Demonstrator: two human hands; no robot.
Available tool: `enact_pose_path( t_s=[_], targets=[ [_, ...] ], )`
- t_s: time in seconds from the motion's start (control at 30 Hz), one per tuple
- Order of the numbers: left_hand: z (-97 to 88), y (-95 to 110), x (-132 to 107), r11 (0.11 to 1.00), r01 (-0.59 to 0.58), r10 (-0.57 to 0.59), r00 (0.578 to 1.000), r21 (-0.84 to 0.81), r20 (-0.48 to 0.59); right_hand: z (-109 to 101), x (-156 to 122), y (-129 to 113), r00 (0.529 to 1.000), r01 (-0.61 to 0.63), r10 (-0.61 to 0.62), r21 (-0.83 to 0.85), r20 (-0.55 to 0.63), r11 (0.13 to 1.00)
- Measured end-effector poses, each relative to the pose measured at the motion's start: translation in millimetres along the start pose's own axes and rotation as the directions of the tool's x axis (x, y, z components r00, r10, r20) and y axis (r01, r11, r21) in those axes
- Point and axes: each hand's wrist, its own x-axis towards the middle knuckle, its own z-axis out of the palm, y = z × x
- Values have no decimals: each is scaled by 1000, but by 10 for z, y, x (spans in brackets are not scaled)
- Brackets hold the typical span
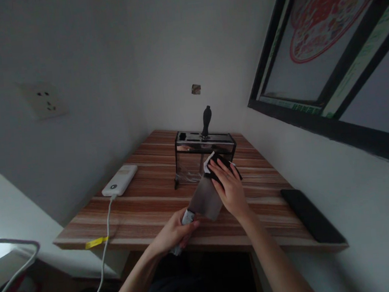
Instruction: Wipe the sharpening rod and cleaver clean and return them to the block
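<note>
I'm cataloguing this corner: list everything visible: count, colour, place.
Cleaver: 1, grey, front centre
Unclear item: 1, black/white, against cleaver
Rack: 1, black, on table
Handle: 1, black, atop rack
Power bank: 1, white, left
Cable: 2 stretches, whitish, left
Tag: 1, yellow, table edge
Phone: 1, black, right
Table: 1, brown, centre
Socket: 1, white, left wall
Frame: 1, black, right wall
Print: 1, red, inside frame
Patch: 1, brownish, back wall
Left hand: 1, on cleaver
Right hand: 1, on unclear item
</note>
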Motion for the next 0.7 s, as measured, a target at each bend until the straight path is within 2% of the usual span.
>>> enact_pose_path(
  t_s=[0.2, 0.37, 0.7],
  targets=[
    [7, 26, -11, 1000, -6, 5, 1000, 16, 9, -41, 140, 127, 998, -33, 30, -38, -63, 999],
    [5, 29, -22, 999, -8, 8, 1000, 35, 11, -29, 138, 95, 994, -42, 37, -49, -104, 998],
    [10, 5, -9, 1000, 3, -3, 999, 4, -32, 31, -156, -289, 999, 32, -33, 22, 35, 999]
  ],
)
